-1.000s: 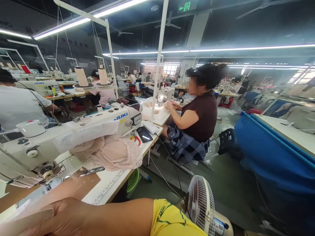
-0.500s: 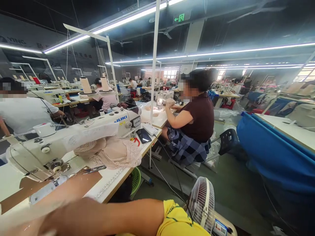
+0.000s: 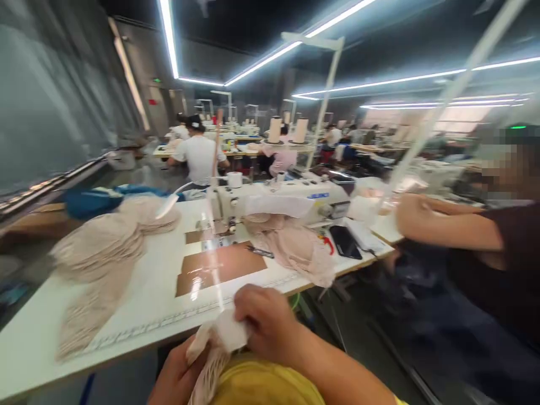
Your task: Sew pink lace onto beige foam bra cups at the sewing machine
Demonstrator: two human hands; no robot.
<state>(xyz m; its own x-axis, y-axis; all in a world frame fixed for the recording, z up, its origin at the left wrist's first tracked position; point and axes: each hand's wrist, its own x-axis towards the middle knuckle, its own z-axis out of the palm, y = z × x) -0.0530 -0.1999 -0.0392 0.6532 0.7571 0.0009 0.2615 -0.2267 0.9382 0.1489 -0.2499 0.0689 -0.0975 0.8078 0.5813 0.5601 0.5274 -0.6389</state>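
Observation:
Close to my body, at the table's front edge, both hands are closed on a cream cloth piece (image 3: 230,332) with a beige, stringy lace part hanging down. My right hand (image 3: 265,315) pinches its upper right side, fingers bent. Lower down, my left hand (image 3: 179,365) grips the other side, its fingers partly hidden by the cloth and blurred. Beyond my hands stands a white sewing machine (image 3: 278,199) with a brown plate (image 3: 223,267) in front of its needle area. Beige lace pieces (image 3: 295,247) lie bunched under the machine's arm.
Stacked beige lace pieces (image 3: 101,242) spread over the left of the white table (image 3: 156,298). Thread snips (image 3: 259,251), a red-handled tool (image 3: 327,243) and a black phone (image 3: 346,242) lie to the right. A co-worker's arm (image 3: 451,225) is at the neighbouring machine.
The view has swung left, bringing the stacked lace pieces into sight. My right arm, blurred and stretched leftward before, is now drawn back, and both hands show holding the cloth piece.

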